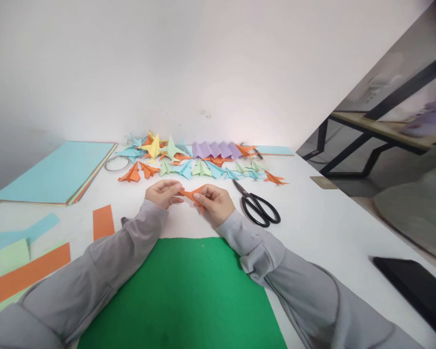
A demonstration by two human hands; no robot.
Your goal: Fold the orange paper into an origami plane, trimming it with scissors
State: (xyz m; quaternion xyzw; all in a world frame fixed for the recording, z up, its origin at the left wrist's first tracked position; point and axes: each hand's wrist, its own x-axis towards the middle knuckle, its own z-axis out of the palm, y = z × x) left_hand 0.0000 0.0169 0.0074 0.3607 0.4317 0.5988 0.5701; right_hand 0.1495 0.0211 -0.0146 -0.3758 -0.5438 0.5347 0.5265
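Observation:
Between my two hands is a small folded orange paper figure (189, 194), held just above the table past the green sheet. My left hand (163, 193) pinches its narrow left tip with thumb and fingertips. My right hand (215, 202) grips its wider right part, and the fingers cover some of the folds. Beyond the hands lie finished paper figures, among them a yellow one (153, 147), a light green one (201, 168) and an orange one (131, 173). To the right of my right hand rest black-handled scissors (258, 207), blades pointing away.
A green sheet (189, 291) lies in front of me. Stacked coloured paper (54, 172) and a wire ring (117, 164) are at left, with loose orange strips (103, 222) nearer. A purple pleated paper (216, 150) stands by the wall. A black flat object (414, 281) is at right.

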